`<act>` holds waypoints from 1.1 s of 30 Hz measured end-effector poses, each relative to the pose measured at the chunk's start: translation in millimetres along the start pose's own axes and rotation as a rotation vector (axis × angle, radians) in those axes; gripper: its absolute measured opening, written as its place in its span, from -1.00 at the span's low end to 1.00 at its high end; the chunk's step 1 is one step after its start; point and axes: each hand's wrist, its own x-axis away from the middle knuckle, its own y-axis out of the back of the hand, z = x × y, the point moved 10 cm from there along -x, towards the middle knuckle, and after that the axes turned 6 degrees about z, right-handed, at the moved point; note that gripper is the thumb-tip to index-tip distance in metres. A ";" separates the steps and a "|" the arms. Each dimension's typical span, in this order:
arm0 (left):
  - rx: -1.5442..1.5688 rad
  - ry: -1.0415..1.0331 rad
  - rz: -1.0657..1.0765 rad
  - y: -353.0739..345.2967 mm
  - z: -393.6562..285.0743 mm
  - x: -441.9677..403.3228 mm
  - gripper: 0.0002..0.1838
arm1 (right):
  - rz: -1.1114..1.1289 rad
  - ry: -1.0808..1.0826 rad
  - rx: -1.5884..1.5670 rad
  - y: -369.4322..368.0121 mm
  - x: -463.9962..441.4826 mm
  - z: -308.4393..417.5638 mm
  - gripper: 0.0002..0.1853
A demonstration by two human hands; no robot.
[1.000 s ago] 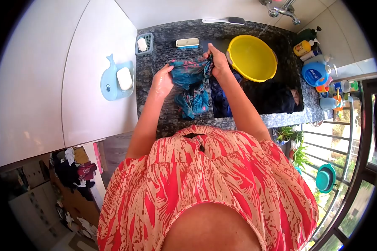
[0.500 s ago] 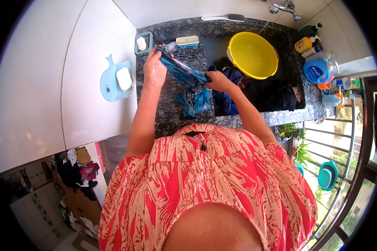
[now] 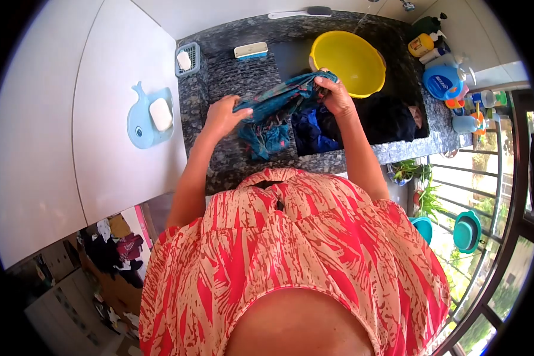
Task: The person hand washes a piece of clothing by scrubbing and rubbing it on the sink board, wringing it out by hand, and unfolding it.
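A wet teal patterned cloth (image 3: 270, 102) stretches between my two hands, its lower part bunched on the dark stone counter (image 3: 210, 157). My left hand (image 3: 224, 115) grips the cloth's left end, thumb pointing right. At the upper right end, my right hand (image 3: 336, 95) is closed on the cloth near the yellow basin (image 3: 351, 65). Below my right hand, dark blue clothing (image 3: 314, 127) lies in the sink, with black clothing (image 3: 388, 118) to its right. The cloth's garment type cannot be made out.
A scrub brush (image 3: 251, 50) and a soap basket (image 3: 187, 60) sit at the back left. Another long-handled brush (image 3: 302, 12) lies along the back wall. A whale-shaped soap holder (image 3: 142, 124) hangs on the left wall. Several bottles, including a blue one (image 3: 442, 81), line the right edge.
My right hand has moved up and right, carrying its end of the cloth towards the basin. My left hand has come lower. The view has shifted slightly.
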 end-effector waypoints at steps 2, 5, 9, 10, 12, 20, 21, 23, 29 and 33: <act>0.334 0.019 -0.114 4.7 19.5 -0.6 -0.43 | 0.066 -0.022 -0.104 4.7 -3.8 -7.1 -0.81; 1.108 0.056 -0.123 10.4 21.5 4.9 -0.50 | 0.089 0.001 -0.312 -34.5 1.9 3.1 -0.81; 1.839 -0.056 0.041 -13.8 -0.2 -14.5 -0.48 | 0.034 -0.217 -0.286 -41.7 -20.2 -46.9 -0.66; 1.913 0.021 0.010 -23.1 2.6 -16.6 -0.49 | 0.006 -0.307 -0.235 -51.6 -24.7 -59.0 -0.60; 2.048 0.179 -0.051 -38.7 7.3 -21.7 -0.50 | -0.255 -0.263 0.276 -67.4 -24.9 -52.1 -0.62; 1.955 -0.148 0.059 -53.4 17.1 -69.5 -0.62 | 0.105 0.798 1.296 -217.3 -1.8 1.4 -0.77; 1.892 0.237 -0.092 -59.0 23.4 -59.5 -0.61 | -0.027 0.681 1.303 -202.6 -25.5 5.1 -0.74; 1.895 0.295 -0.004 -62.8 13.7 -66.0 -0.62 | -0.136 0.533 1.315 -182.1 -48.7 6.4 -0.67; 1.879 -0.183 0.039 -35.2 29.9 -70.1 -0.55 | 0.116 0.874 1.233 -224.8 -10.7 7.6 -0.82; 1.706 0.350 -0.190 -39.0 12.0 -59.4 -0.70 | -0.208 0.545 1.362 -171.7 -49.5 17.1 -0.75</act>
